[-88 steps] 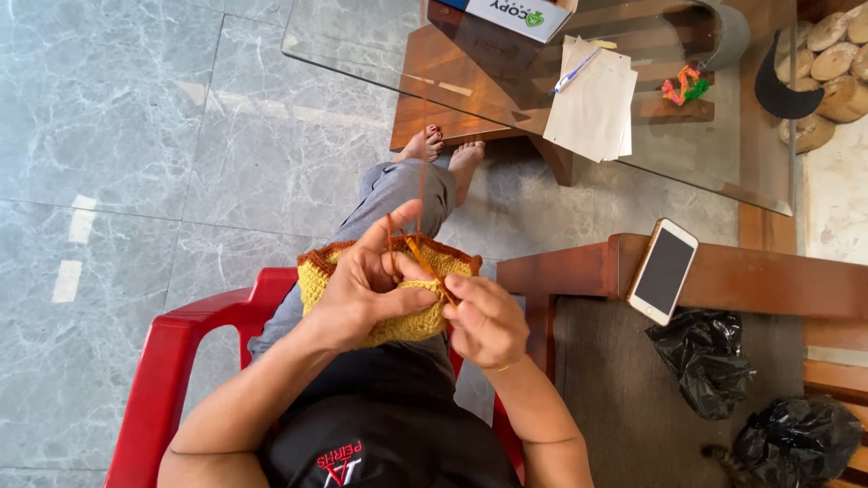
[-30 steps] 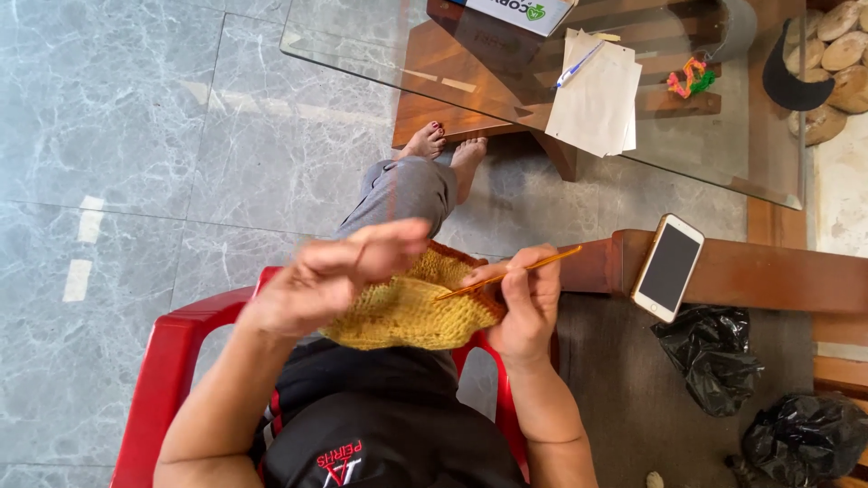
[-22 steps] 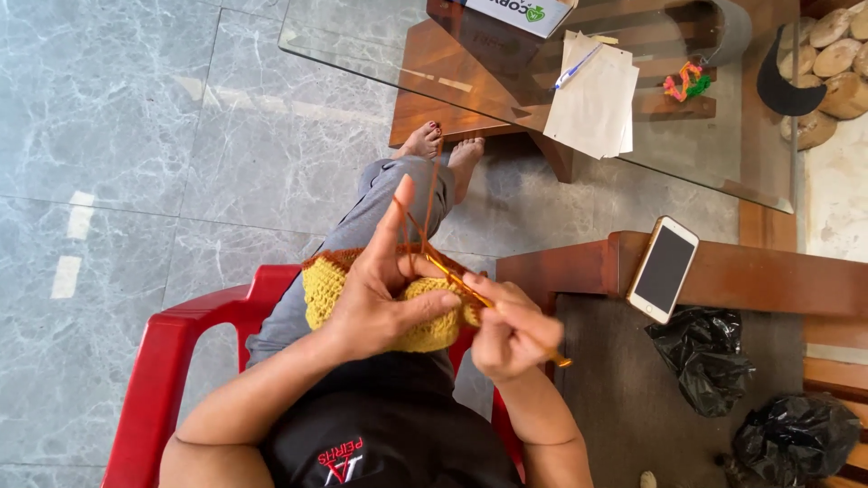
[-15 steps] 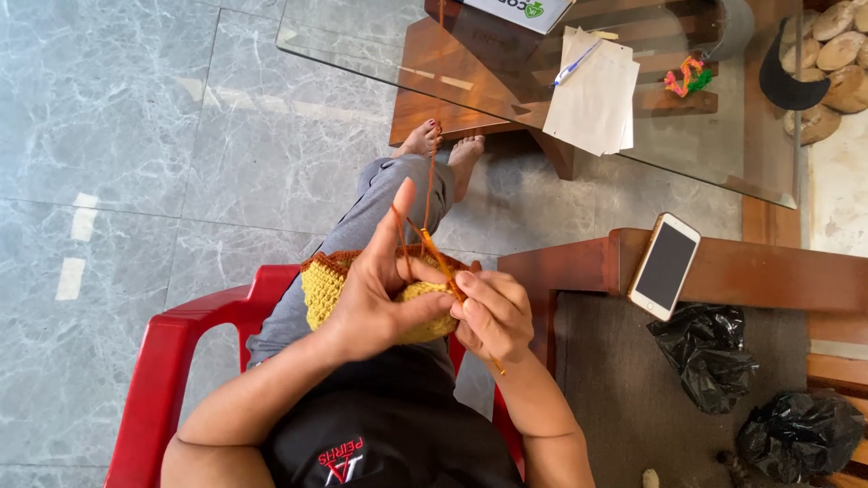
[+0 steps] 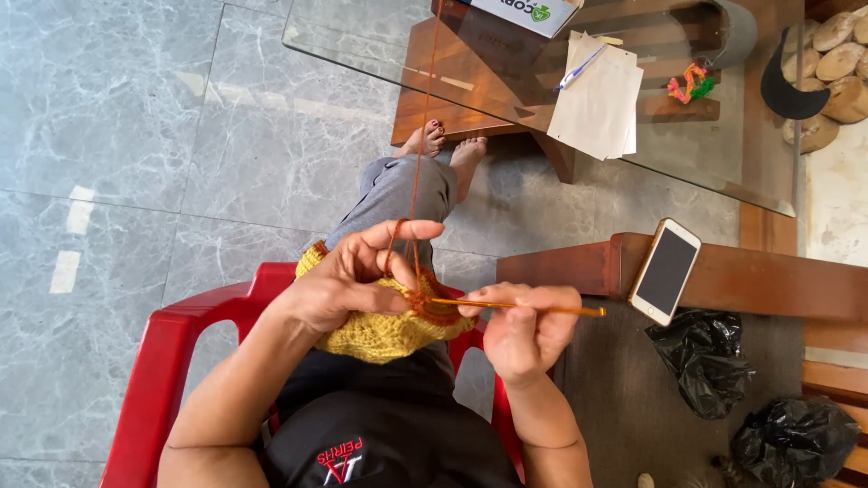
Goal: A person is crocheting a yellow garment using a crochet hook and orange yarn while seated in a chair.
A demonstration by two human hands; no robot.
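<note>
Here, at centre frame, the right hand [image 5: 524, 334] is closed around one orange crochet hook [image 5: 533, 308], pinched between thumb and fingers so that the shaft lies nearly level, its far end pointing toward the right of the frame and its tip meeting the work. The left hand [image 5: 348, 282] holds one yellow crocheted piece [image 5: 384, 333] with an orange edge; the lower fingers are curled about the fabric while the forefinger is stretched out toward the right, and a single strand of orange yarn [image 5: 421, 136] passes over it and runs straight up to the top edge of the frame. The piece sits over the person's lap, just left of the hook and touching it. Below and around the hands stands one red plastic chair [image 5: 163, 361], whose arm shows at lower left. Two bare feet [image 5: 448, 145] rest on the grey marble floor [image 5: 136, 136] above the hands. In the upper right is one glass-topped table [image 5: 362, 54] on a wooden base, bearing a small stack of white paper [image 5: 597, 108] with one pen [image 5: 579, 68] upon it and one small multicoloured object [image 5: 690, 83]. Right of the hook, one smartphone [image 5: 665, 271] with a dark screen lies on a wooden bench arm [image 5: 768, 280]. Two black plastic bags [image 5: 705, 366] lie at lower right. Several pale round stones [image 5: 836, 59] fill the upper right corner.
</note>
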